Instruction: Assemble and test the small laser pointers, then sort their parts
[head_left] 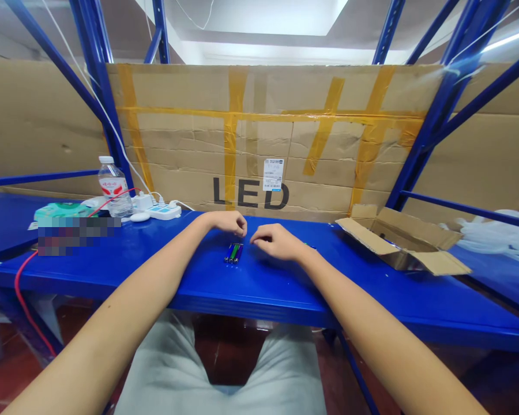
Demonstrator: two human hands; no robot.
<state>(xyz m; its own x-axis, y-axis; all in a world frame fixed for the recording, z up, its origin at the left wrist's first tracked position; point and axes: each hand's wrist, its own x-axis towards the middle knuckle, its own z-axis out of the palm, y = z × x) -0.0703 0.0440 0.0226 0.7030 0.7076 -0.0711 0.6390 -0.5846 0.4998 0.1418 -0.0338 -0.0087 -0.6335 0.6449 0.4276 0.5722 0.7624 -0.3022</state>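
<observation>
A small cluster of slim lighters [233,253], green and purple, lies side by side on the blue shelf top [259,282]. My left hand [228,222] rests just behind them with its fingers curled in; I cannot see anything in it. My right hand [275,240] sits to their right, fingers curled down toward the surface, close to the lighters but apart from them. Something green peeks out just past my right wrist.
An open cardboard box [404,239] lies at the right. A water bottle [113,187], a white power strip [164,211] with red cable and a tissue pack [63,212] stand at the left. Taped cardboard marked LED [251,193] walls the back. Blue rack posts flank it.
</observation>
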